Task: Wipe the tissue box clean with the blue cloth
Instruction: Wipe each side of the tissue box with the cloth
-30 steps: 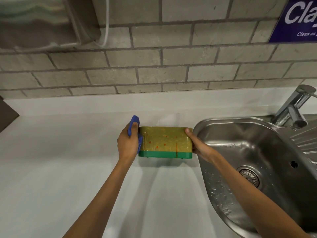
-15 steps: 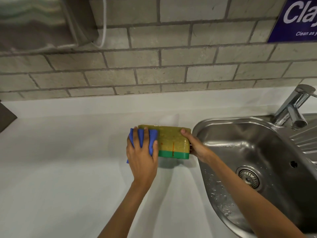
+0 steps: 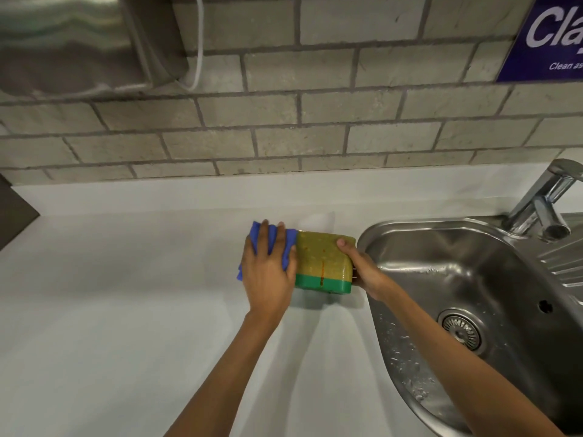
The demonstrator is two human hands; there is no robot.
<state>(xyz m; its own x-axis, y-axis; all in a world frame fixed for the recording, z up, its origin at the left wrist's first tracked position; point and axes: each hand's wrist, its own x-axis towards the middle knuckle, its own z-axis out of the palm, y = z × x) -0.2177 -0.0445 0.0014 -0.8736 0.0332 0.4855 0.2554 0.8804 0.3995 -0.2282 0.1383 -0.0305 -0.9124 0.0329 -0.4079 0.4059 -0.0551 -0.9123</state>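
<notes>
The tissue box (image 3: 325,261) is yellow-olive with a green band along its near bottom edge and stands on the white counter (image 3: 126,310), just left of the sink. My left hand (image 3: 268,272) lies flat on the blue cloth (image 3: 282,247) and presses it onto the box's left half, which is hidden beneath. My right hand (image 3: 362,269) grips the box's right end, thumb on top.
A steel sink (image 3: 473,279) with a wet basin and drain sits right beside the box; its tap (image 3: 542,203) rises at the far right. A brick wall (image 3: 284,130) backs the counter, with a steel dispenser (image 3: 79,39) at upper left and a blue sign (image 3: 549,36) at upper right.
My left hand went from the box's left end up onto its top with the cloth spread under the palm, then slid slightly back. The right hand has kept its hold.
</notes>
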